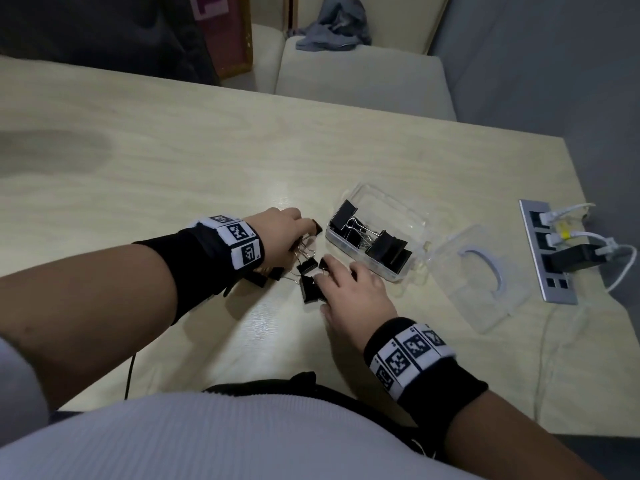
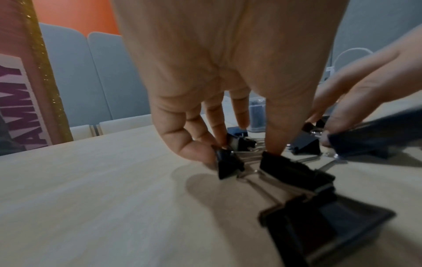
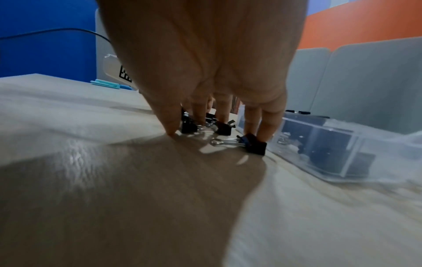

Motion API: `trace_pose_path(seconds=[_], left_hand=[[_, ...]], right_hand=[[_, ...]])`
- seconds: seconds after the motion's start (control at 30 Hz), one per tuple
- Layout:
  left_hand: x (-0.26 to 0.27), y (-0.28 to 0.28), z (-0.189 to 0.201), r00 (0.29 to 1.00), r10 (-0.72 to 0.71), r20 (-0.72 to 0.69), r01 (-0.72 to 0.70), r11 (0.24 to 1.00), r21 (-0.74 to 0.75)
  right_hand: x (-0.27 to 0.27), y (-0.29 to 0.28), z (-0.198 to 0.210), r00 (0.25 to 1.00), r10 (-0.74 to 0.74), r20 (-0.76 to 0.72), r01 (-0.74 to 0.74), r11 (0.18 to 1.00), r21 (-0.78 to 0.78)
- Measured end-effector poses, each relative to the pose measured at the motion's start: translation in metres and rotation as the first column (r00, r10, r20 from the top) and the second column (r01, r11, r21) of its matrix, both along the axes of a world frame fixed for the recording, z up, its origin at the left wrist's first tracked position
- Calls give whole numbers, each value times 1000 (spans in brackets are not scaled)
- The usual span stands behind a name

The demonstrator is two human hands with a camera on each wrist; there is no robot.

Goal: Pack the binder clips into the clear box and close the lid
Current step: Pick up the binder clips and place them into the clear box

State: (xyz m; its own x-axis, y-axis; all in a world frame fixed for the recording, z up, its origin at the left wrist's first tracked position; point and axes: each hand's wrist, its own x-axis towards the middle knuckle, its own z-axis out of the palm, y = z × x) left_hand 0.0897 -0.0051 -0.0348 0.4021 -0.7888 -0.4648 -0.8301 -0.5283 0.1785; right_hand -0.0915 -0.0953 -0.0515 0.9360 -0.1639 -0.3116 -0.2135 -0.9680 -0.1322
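Note:
A clear box point(image 1: 360, 252) point(image 3: 331, 150) lies on the pale table point(image 1: 173, 168) with several black binder clips point(image 1: 384, 244) inside. Its hinged lid point(image 1: 478, 282) lies open to the right. Left of the box is a pile of loose black clips point(image 1: 308, 268) point(image 2: 297, 173) point(image 3: 253, 144). My left hand point(image 1: 294, 230) point(image 2: 239, 150) curls over the pile's far side, its fingers and thumb pinching small clips. My right hand point(image 1: 332, 275) point(image 3: 217, 130) comes from the near side, with fairly straight fingers touching the clips and its thumb tip on the table.
A metal socket strip point(image 1: 550, 251) with white cables and a black plug sits in the table at the right edge. A thin black cable point(image 1: 130, 375) hangs near my left arm. A cream bench with a grey cloth point(image 1: 332, 29) stands behind the table.

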Motion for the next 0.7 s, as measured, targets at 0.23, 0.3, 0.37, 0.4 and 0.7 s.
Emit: trace_pose_path(seconds=[0.23, 0.3, 0.37, 0.4, 0.7], left_hand=[[-1, 1, -2, 998, 41, -37, -40, 999, 35], [0, 1, -3, 998, 50, -41, -49, 999, 17], [1, 0, -2, 997, 65, -33, -65, 998, 4], [2, 0, -2, 998, 66, -23, -66, 998, 7], [13, -6, 16, 996, 85, -9, -86, 994, -64]], right_hand=[[1, -15, 0, 993, -120, -9, 120, 986, 115], [2, -19, 1, 991, -134, -2, 133, 979, 152], [2, -23, 0, 987, -158, 19, 152, 970, 190], [2, -25, 0, 986, -167, 30, 157, 966, 206], [-6, -26, 0, 996, -75, 37, 67, 980, 185]])
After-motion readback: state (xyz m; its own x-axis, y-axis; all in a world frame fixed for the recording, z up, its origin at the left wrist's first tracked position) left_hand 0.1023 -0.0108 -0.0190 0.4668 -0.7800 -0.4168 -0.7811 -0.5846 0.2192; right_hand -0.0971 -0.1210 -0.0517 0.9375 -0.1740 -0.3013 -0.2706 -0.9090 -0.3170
